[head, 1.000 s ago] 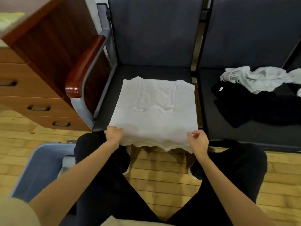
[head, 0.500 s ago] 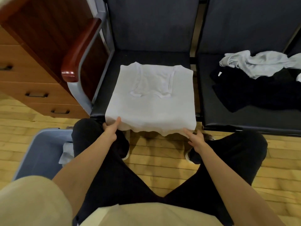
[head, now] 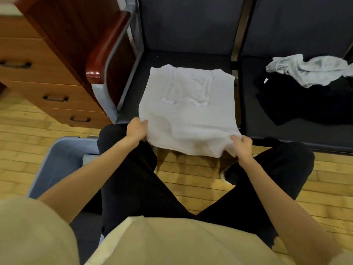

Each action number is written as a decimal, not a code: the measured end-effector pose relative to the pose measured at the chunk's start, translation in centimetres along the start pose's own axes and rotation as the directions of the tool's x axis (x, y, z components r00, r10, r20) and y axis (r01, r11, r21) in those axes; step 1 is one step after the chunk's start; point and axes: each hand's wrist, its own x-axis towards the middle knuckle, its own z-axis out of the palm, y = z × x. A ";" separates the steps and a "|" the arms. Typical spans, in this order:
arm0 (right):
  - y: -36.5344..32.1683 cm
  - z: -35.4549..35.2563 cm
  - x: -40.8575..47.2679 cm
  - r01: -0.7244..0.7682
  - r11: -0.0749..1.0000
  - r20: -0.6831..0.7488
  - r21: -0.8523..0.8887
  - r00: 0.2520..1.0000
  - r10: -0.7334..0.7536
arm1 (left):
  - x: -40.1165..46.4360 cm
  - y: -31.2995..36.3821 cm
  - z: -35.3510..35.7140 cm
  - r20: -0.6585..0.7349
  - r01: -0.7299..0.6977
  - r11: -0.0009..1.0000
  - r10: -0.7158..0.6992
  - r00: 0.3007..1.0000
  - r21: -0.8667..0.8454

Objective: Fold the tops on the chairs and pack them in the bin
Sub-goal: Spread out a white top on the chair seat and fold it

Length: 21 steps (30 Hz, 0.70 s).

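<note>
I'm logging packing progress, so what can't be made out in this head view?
- Bin: its contents are mostly hidden by the left arm and leg, and its near end by the sleeve.
- Black top: partly under the crumpled grey top; how many garments lie there is unclear.
- White top: near corners hidden in the left hand and right hand.

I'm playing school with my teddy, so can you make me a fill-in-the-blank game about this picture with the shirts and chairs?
1. Both hands, left hand and right hand, grip the near edge of the ____ top.
2. The grey top lies on the ____ top.
3. The bin stands on the ____ beside the person's left leg.
4. The drawers are made of ____.

Missing words: white; black; floor; wood
</note>
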 end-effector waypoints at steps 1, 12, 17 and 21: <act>-0.5 -0.2 -0.5 0.033 0.999 -0.021 -0.007 0.999 -0.033 | -0.4 0.2 -0.8 -0.045 -0.049 0.999 0.050 0.998 0.020; -3.3 -2.5 -2.9 -0.193 0.889 -0.038 0.415 0.973 0.229 | -1.0 -0.6 -6.2 0.081 0.042 0.990 -0.032 0.996 -0.135; -6.7 -3.5 -2.0 -0.468 0.430 0.356 0.772 0.879 0.318 | 0.3 1.5 -7.3 0.358 0.230 0.790 -0.014 0.934 -0.569; -9.7 -3.2 0.1 -0.432 0.361 0.363 0.827 0.899 0.244 | 2.4 4.0 -7.5 0.433 0.370 0.477 0.025 0.901 -0.797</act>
